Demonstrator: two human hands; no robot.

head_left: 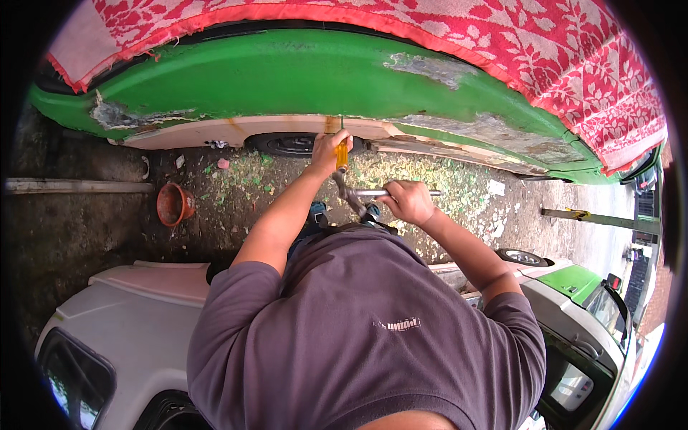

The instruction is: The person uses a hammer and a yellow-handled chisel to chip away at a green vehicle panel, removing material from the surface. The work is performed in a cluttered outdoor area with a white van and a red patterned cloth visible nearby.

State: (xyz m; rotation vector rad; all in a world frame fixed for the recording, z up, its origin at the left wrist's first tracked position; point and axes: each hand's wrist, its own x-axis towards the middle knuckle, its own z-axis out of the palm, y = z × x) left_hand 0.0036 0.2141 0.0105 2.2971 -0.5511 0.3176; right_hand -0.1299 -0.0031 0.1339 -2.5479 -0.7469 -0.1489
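Note:
My left hand [328,153] is closed around a screwdriver with a yellow handle [342,158]. Its thin shaft points away from me, against the lower edge of the green car body [287,79], just above a wheel [287,145]. In my right hand [410,202] is a hammer [367,192], gripped by its metal handle. The hammer's head is smeared by motion and sits just behind the butt of the screwdriver; whether the two touch I cannot tell. Paint on the car body is broken in patches, with rough grey filler [433,69] and rusty, pinkish lower panels showing.
A red patterned cloth [573,64] covers the car's upper part. Paint flakes [430,163] litter the ground. An orange-brown pot [174,205] lies left, near a long pole [79,186]. Close behind me stands a white and green vehicle [143,308]. A post [602,220] is at the right.

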